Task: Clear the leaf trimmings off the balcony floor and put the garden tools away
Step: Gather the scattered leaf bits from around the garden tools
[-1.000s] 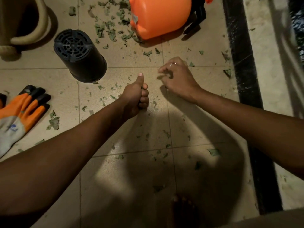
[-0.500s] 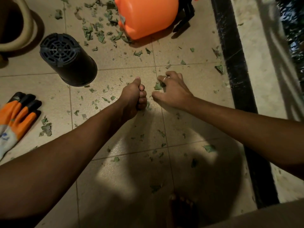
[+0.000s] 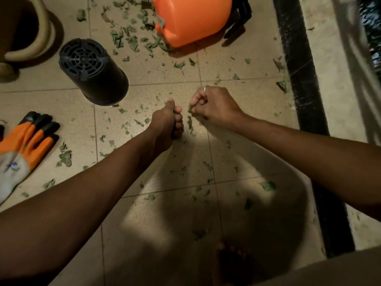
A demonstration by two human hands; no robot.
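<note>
Green leaf trimmings (image 3: 132, 41) lie scattered over the beige tiled floor (image 3: 165, 219), thickest beside the orange container (image 3: 191, 19) at the top. My left hand (image 3: 168, 122) is a closed fist with the thumb up, resting low over the tiles at the middle. Bits of green show between its fingers. Just to its right, my right hand (image 3: 212, 105) has its fingers curled and pinches a few leaf trimmings (image 3: 190, 109). It wears a ring. An orange and grey garden glove (image 3: 22, 149) lies at the left edge.
A black plastic pot (image 3: 92, 72) lies on its side at the upper left. Behind it a tan curved furniture leg (image 3: 44, 32) rises. A black strip (image 3: 299, 83) runs down the right, with a pale ledge (image 3: 338, 100) beyond. My bare foot (image 3: 231, 263) shows at the bottom.
My right hand has pulled back toward the left fist and curled its fingers around leaf bits. The left fist stayed closed. The view has shifted slightly.
</note>
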